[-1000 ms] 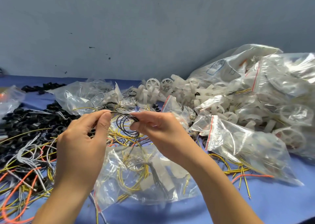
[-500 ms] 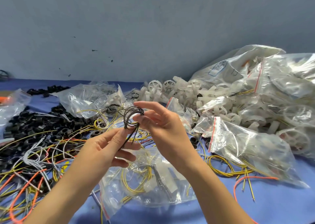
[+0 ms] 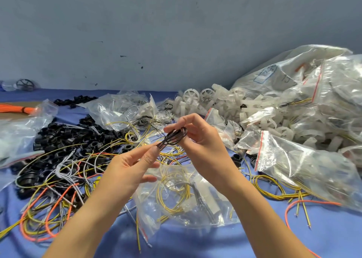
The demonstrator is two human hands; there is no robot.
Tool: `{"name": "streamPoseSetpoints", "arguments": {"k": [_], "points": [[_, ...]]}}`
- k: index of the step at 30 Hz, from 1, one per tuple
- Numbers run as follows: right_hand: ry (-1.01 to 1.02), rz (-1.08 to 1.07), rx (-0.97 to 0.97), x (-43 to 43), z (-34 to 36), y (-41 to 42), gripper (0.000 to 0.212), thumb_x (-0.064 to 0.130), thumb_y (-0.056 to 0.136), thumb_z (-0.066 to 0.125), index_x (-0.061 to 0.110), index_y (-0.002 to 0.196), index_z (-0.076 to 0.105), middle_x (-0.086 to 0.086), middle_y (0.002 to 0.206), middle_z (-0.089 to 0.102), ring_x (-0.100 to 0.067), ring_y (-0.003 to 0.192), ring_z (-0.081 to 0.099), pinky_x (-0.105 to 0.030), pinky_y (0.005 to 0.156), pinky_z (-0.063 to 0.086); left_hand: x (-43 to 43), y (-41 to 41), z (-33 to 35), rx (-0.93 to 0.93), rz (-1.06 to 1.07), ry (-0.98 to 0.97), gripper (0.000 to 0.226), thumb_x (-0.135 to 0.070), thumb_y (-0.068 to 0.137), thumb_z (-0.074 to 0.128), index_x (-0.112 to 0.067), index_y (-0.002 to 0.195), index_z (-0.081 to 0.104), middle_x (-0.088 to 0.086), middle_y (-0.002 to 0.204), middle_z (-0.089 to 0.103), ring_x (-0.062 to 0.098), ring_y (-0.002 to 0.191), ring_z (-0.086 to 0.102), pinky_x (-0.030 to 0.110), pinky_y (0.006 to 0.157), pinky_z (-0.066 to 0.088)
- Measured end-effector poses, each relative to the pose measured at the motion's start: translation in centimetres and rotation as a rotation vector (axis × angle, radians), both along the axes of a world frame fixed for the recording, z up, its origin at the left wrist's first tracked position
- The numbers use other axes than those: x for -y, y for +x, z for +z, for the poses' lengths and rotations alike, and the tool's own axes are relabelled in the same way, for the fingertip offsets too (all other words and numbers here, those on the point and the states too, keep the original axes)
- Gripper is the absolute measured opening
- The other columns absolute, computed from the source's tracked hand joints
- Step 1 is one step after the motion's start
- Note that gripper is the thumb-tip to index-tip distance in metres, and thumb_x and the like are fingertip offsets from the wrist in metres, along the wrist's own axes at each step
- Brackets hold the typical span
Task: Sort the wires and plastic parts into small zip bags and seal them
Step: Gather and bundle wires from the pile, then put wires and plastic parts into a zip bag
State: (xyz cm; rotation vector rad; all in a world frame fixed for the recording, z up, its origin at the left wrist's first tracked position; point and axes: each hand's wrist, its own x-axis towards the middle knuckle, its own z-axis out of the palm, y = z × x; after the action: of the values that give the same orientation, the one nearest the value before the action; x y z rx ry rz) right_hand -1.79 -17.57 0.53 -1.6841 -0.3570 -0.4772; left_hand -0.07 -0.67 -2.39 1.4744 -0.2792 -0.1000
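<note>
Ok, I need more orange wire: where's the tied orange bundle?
Head view: the orange bundle lies at the far left of the table, behind a clear bag.

On my feed the left hand [image 3: 125,169] and right hand [image 3: 207,146] are bare, both forearms [image 3: 84,220] uncovered to the frame's bottom edge, fingers slim, a short plain nail [image 3: 154,151] on the left thumb.

black wire coil [image 3: 173,138], blue table [image 3: 195,242], white wheels [image 3: 207,96]

hands 2: left hand [image 3: 125,171], right hand [image 3: 205,146] | black wire coil [image 3: 174,137] 1 | orange wire bundle [image 3: 11,108] 1
</note>
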Motion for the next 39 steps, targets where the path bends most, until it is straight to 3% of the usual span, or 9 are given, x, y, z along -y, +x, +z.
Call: {"name": "streamPoseSetpoints", "arguments": {"k": [4, 7, 12, 15, 19, 22, 27, 34, 39], "points": [[0.026, 0.039, 0.005, -0.1, -0.3, 0.2, 0.030, 0.000, 0.092, 0.057, 0.029, 0.085, 0.058, -0.003, 0.102, 0.074, -0.022, 0.101, 0.068, -0.051, 0.097, 0.049, 0.0, -0.1, 0.1, 0.056, 0.032, -0.017, 0.025, -0.038, 0.076, 0.067, -0.035, 0.099, 0.077, -0.008, 0.109, 0.073, 0.007, 0.099, 0.069, 0.024, 0.077, 0.059], [0.040, 0.068, 0.021, -0.1, -0.5, 0.3, 0.023, -0.001, 0.091, 0.056, 0.022, 0.085, 0.055, -0.005, 0.103, 0.074, -0.020, 0.098, 0.068, -0.044, 0.094, 0.051, -0.1, -0.4, 0.4, -0.006, -0.079, -0.043, 0.029, -0.038, 0.076, 0.066, -0.027, 0.100, 0.077, 0.006, 0.100, 0.075, 0.015, 0.084, 0.071, 0.023, 0.064, 0.058], [0.022, 0.078, 0.046, -0.3, -0.8, 0.4, 0.022, -0.008, 0.092, 0.055, 0.013, 0.085, 0.052, -0.009, 0.105, 0.073, -0.018, 0.099, 0.068, -0.039, 0.092, 0.052, -0.3, 0.1, 0.3, -0.136, -0.083, -0.154, 0.023, -0.028, 0.071, 0.069, -0.023, 0.091, 0.080, 0.006, 0.079, 0.074, 0.008, 0.063, 0.064, 0.017, 0.052, 0.051], [-0.088, 0.025, 0.028, -0.5, -0.8, 0.3, 0.023, -0.004, 0.094, 0.055, 0.016, 0.106, 0.054, 0.000, 0.111, 0.072, -0.014, 0.090, 0.068, -0.035, 0.088, 0.053, -0.9, 0.4, 0.3, -0.156, -0.044, -0.143, 0.018, -0.024, 0.072, 0.067, -0.024, 0.084, 0.081, 0.002, 0.074, 0.073, 0.005, 0.060, 0.063, 0.015, 0.052, 0.051], [-0.454, -0.173, -0.008, 0.0, -1.5, 0.5, 0.044, 0.019, 0.100, 0.054, 0.026, 0.141, 0.040, 0.012, 0.119, 0.065, -0.002, 0.098, 0.064, -0.029, 0.087, 0.051, -5.1, 1.1, 0.2, 0.029, 0.229, 0.164, 0.015, -0.020, 0.083, 0.069, -0.029, 0.079, 0.079, 0.000, 0.074, 0.075, 0.001, 0.062, 0.062, 0.014, 0.055, 0.054], [-0.618, -0.202, -0.044, -0.3, -2.1, 0.7, 0.041, 0.023, 0.100, 0.050, 0.026, 0.140, 0.041, 0.015, 0.112, 0.067, -0.008, 0.104, 0.062, -0.034, 0.090, 0.048, -9.0, 1.2, 0.0, 0.078, 0.377, 0.371, 0.015, -0.015, 0.088, 0.068, -0.027, 0.087, 0.076, -0.002, 0.072, 0.074, -0.001, 0.057, 0.058, 0.013, 0.051, 0.051], [-0.745, -0.162, -0.066, -1.0, -2.7, 1.0, 0.037, 0.022, 0.100, 0.046, 0.026, 0.137, 0.046, 0.017, 0.107, 0.068, -0.017, 0.102, 0.060, -0.038, 0.087, 0.048, -10.3, 0.3, -1.3, 0.109, 0.317, 0.624, 0.012, -0.014, 0.087, 0.070, -0.023, 0.088, 0.077, -0.003, 0.066, 0.073, 0.000, 0.041, 0.044, 0.011, 0.043, 0.036], [-0.847, -0.179, -0.126, -1.6, -3.3, 1.9, 0.046, 0.027, 0.104, 0.034, 0.023, 0.148, 0.022, -0.008, 0.100, 0.069, -0.035, 0.097, 0.059, -0.046, 0.085, 0.046, -6.5, -0.8, -2.7, -0.010, 0.003, 0.437, 0.029, -0.004, 0.091, 0.061, -0.024, 0.081, 0.080, 0.003, 0.073, 0.074, 0.002, 0.056, 0.054, 0.018, 0.049, 0.045], [-0.821, -0.195, -0.109, -1.7, -3.5, 2.4, 0.050, 0.024, 0.103, 0.034, 0.024, 0.150, 0.016, -0.009, 0.104, 0.070, -0.034, 0.100, 0.060, -0.045, 0.087, 0.046, -2.1, -1.0, -3.5, -0.096, -0.105, 0.290, 0.015, -0.012, 0.091, 0.064, -0.015, 0.093, 0.079, 0.016, 0.084, 0.074, 0.015, 0.069, 0.062, 0.025, 0.059, 0.051]]}}
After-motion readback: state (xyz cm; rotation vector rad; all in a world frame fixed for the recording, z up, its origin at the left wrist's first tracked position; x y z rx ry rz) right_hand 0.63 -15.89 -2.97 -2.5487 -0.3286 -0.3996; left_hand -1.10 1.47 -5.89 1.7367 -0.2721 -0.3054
